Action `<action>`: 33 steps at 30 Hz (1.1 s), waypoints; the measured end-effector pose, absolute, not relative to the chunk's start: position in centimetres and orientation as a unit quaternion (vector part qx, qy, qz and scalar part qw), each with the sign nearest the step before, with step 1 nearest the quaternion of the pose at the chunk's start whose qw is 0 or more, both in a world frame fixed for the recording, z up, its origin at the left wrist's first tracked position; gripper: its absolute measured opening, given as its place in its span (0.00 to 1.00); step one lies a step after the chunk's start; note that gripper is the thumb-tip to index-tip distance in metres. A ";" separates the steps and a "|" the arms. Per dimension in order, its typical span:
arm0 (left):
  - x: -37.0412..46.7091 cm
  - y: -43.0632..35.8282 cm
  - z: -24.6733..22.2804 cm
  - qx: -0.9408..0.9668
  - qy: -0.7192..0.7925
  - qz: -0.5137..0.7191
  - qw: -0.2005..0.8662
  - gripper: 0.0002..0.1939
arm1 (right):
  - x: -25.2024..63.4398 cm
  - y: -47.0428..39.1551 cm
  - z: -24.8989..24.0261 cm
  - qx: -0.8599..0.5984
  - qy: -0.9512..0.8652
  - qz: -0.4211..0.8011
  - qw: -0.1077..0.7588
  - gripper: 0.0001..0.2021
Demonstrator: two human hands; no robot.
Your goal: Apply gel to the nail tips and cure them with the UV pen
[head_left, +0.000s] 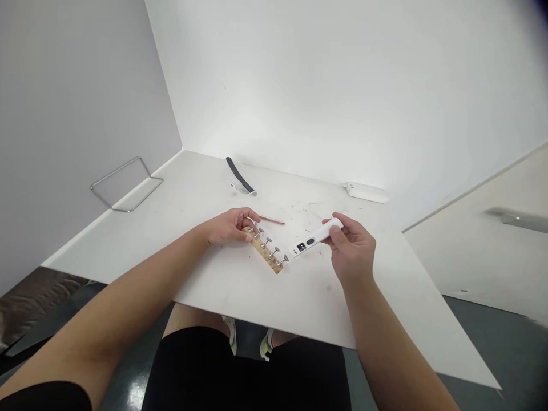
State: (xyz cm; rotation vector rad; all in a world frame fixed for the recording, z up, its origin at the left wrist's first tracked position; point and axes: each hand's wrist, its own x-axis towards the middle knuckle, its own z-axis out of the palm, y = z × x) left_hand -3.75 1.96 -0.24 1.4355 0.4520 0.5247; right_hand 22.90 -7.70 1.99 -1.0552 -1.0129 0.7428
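My left hand is closed on the upper left end of a nail tip practice stand, a narrow tan strip with several small metal posts. Some posts carry shiny, dark nail tips. My right hand is wrapped around the thick end of a slim white handheld nail lamp. A dark display and an oval button show on its upper face. The lamp's narrow end points down and left, beside the stand's near end and a little apart from it. Behind the stand lies a thin pink stick.
A black curved nail file lies at the back of the white table, by a small clear and white item. A white elongated object rests against the back wall. A bent metal wire frame stands at the left wall.
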 end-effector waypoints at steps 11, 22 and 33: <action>-3.7 1.6 -0.3 0.632 0.212 0.238 0.706 0.21 | 22.3 -7.4 2.1 -0.474 -0.384 0.360 0.706 0.16; -3.4 1.3 -1.1 0.616 0.243 0.218 0.717 0.22 | 22.3 -7.4 2.0 -0.495 -0.385 0.364 0.688 0.14; -3.2 0.9 -0.3 0.631 0.214 0.226 0.710 0.22 | 22.3 -7.7 2.1 -0.508 -0.419 0.377 0.651 0.23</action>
